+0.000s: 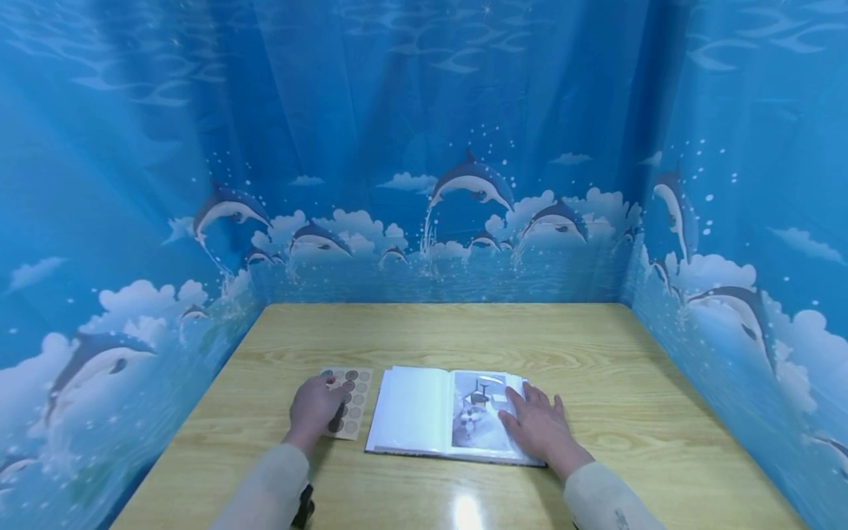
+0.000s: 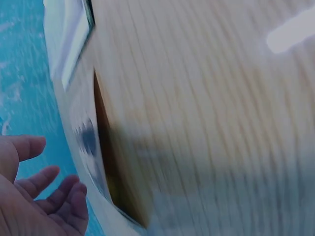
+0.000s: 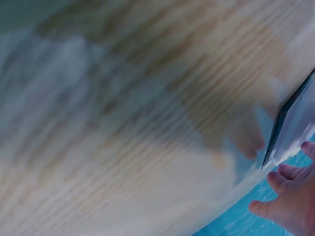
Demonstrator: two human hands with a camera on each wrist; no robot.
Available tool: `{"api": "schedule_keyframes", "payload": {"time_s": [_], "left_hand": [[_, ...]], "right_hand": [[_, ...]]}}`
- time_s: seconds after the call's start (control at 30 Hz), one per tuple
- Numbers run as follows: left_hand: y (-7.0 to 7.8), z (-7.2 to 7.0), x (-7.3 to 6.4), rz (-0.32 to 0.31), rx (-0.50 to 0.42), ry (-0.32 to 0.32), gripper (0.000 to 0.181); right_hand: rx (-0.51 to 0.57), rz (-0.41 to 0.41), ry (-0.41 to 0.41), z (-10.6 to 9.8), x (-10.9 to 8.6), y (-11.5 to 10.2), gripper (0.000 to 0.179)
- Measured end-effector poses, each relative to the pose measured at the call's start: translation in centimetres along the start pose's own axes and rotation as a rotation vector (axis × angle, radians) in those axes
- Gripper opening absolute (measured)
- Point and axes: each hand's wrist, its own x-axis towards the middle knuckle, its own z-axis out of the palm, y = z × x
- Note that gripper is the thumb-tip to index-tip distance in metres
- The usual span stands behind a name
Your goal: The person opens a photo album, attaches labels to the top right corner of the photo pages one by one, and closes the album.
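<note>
A sheet of round dark and pale stickers (image 1: 358, 412) lies left of centre on the table. Over its left part is my left hand (image 1: 314, 405), fingers loosely bent. In the left wrist view the thumb and fingers of that hand (image 2: 44, 201) stand apart with nothing between them, beside the sheet (image 2: 88, 147), whose near edge bows up. An open photo album (image 1: 414, 412) lies right of the sheet, its left page blank white. A greyish picture (image 1: 478, 423) fills the right page. My right hand (image 1: 539, 423) rests with spread fingers on that page's right edge.
The wood-grained table (image 1: 662, 419) reflects a bright spot of light near its front. A blue curtain (image 1: 371, 132) printed with dolphins and clouds encloses the back and both sides. A dark band (image 1: 305, 504) shows at my left wrist.
</note>
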Motion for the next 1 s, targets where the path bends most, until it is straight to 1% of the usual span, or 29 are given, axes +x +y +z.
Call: {"api": "schedule_keyframes", "payload": {"time_s": [0.1,0.23,0.37,0.47,0.57,0.63,0.7,0.8,0.87,1.0], "left_hand": [[-0.7,-0.2,0.4,-0.048,0.046,-0.010,0.058],[-1.4,-0.4,0.5,-0.095,0.115,-0.026,0.069],[-1.7,-0.4,0.5,-0.101,0.164,-0.032,0.072],[-1.9,-0.2,0.5,-0.096,0.197,-0.034,0.074],[-1.8,0.1,0.5,-0.111,0.223,-0.044,0.079],[-1.6,0.2,0.5,-0.126,0.242,-0.056,0.079],[-1.6,0.4,0.4,-0.131,0.268,-0.064,0.076],[-1.6,0.7,0.4,-0.124,0.302,-0.070,0.069],[-1.6,0.9,0.3,-0.117,0.316,-0.066,0.067],[-1.5,1.1,0.4,-0.116,0.315,-0.060,0.067]], "right_hand": [[0.004,0.001,0.002,0.0,-0.1,0.0,0.054],[0.000,0.004,0.003,-0.2,-0.1,0.0,0.053],[0.006,0.021,-0.003,-0.3,-0.2,0.1,0.055],[0.019,0.034,-0.003,-0.4,-0.1,0.2,0.054],[0.032,0.042,0.011,-0.4,0.0,0.2,0.054],[0.036,0.040,0.024,-0.4,0.0,0.2,0.053],[0.041,0.035,0.034,-0.4,0.0,0.1,0.053],[0.044,0.018,0.053,-0.6,-0.1,-0.3,0.051],[0.048,0.003,0.068,-0.7,-0.1,-0.6,0.051],[0.043,-0.015,0.098,-0.7,0.0,-1.0,0.049]]}}
